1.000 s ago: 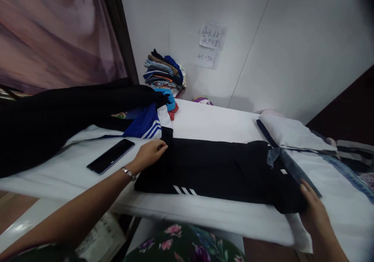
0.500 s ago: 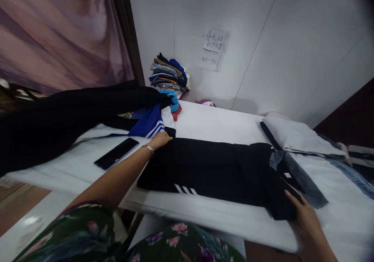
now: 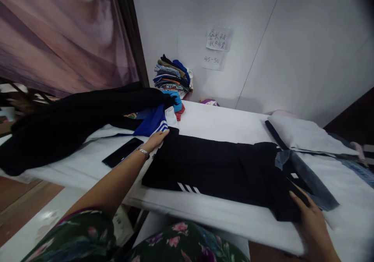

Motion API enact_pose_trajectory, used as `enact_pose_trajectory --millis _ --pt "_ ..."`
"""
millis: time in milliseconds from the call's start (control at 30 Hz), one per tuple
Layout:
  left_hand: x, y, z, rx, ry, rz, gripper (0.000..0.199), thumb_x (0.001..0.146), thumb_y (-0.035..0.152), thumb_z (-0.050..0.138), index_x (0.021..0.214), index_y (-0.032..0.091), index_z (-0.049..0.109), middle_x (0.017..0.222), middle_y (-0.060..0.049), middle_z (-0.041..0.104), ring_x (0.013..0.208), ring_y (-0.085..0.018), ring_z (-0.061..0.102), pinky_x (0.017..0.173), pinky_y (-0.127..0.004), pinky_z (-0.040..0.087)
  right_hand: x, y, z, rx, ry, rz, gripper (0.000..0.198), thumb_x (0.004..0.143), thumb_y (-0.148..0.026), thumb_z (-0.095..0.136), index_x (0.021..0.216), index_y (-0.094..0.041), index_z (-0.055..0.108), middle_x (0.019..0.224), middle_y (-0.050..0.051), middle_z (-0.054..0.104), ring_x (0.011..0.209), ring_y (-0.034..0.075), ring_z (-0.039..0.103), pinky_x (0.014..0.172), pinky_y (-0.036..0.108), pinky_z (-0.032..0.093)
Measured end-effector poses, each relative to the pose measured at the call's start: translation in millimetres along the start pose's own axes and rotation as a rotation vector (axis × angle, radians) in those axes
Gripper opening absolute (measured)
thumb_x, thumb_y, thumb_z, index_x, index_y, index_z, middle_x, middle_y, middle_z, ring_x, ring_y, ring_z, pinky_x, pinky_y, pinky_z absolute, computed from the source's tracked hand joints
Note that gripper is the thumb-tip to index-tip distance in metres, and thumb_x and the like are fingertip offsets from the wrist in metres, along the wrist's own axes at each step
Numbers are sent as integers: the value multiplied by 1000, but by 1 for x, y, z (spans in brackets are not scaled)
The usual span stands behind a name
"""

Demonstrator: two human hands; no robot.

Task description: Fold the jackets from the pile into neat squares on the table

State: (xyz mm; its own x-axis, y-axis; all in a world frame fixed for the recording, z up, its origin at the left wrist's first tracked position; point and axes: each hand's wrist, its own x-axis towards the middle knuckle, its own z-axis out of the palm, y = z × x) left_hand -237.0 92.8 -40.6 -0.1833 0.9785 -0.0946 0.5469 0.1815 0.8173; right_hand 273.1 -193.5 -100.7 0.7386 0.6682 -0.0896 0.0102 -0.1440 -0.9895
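Note:
A black garment (image 3: 216, 164) with three slanting white stripes near its front edge lies in a long folded shape on the white-covered table. My left hand (image 3: 157, 140) is closed at its upper left corner, fingertips on the cloth's edge. At the opposite end, my right hand (image 3: 311, 215) grips the lower right part, the thumb on top and the other fingers partly hidden. Beyond that end, a grey strip of cloth (image 3: 318, 190) and a small white label (image 3: 293, 175) show. Beside my left wrist rests a dark phone (image 3: 121, 153).
A heap of clothes, with a long black piece (image 3: 67, 117) and a blue striped one (image 3: 152, 121), covers the left side. Behind it rises a folded clothes stack (image 3: 172, 75). Pale folded clothing (image 3: 309, 135) lies at the right. Paper signs (image 3: 217, 39) hang on the wall.
The view has shifted slightly, so most things appear a little further right. My left hand has moved slightly along the garment's corner; the right hand keeps its place on the cloth.

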Motion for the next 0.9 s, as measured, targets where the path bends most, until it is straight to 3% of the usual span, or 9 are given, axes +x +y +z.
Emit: enact_pose_trajectory --millis 167,333,467,567,633,733,833,900 --pt "5 16 16 149 -75 104 31 64 49 67 71 20 61 67 -2 63 71 -21 61 62 -27 44 -5 -1 2 154 -52 48 62 61 -40 78 120 -29 62 120 3 65 105 27 64 81 34 58" --pt "15 16 9 462 29 138 35 73 54 55 63 20 52 58 -2 56 66 -21 57 58 -28 40 -13 -11 4 334 -49 103 77 58 -34 81 130 -30 53 114 4 68 91 23 69 75 32 59" --pt "14 18 -3 544 79 238 43 81 57 44 85 18 60 77 -5 65 72 -23 60 61 -30 43 -16 -21 3 403 -21 13 85 58 -33 81 136 -28 47 117 5 67 93 23 68 77 33 58" --pt "-4 32 -1 550 129 385 45 87 53 32 98 19 60 90 -6 67 82 -25 62 65 -33 45 -18 -37 8 374 -10 -77 81 60 -34 80 134 -28 49 118 4 66 99 23 66 84 34 56" --pt "-22 44 11 499 69 499 39 87 49 35 98 21 60 92 -5 67 83 -23 63 68 -32 47 -21 -52 17 341 -20 -165 77 62 -34 79 133 -28 50 119 3 65 104 24 64 90 36 53" --pt "-53 56 43 419 -151 714 30 83 47 45 94 24 61 89 -2 69 80 -20 64 70 -29 49 -30 -76 42 275 -83 -356 72 67 -32 77 134 -28 50 127 3 61 115 25 58 101 42 45" --pt "-88 61 77 343 -372 945 33 83 48 50 104 24 60 103 -5 68 87 -20 65 75 -31 52 -44 -94 74 98 -248 -562 62 73 -31 74 132 -27 53 132 3 57 121 25 54 105 43 41" --pt "-112 62 97 282 -466 1044 47 79 47 59 119 23 55 119 -9 63 101 -24 63 85 -37 52 -56 -102 95 -48 -388 -697 56 77 -30 70 131 -27 54 131 3 58 119 24 55 103 41 43"
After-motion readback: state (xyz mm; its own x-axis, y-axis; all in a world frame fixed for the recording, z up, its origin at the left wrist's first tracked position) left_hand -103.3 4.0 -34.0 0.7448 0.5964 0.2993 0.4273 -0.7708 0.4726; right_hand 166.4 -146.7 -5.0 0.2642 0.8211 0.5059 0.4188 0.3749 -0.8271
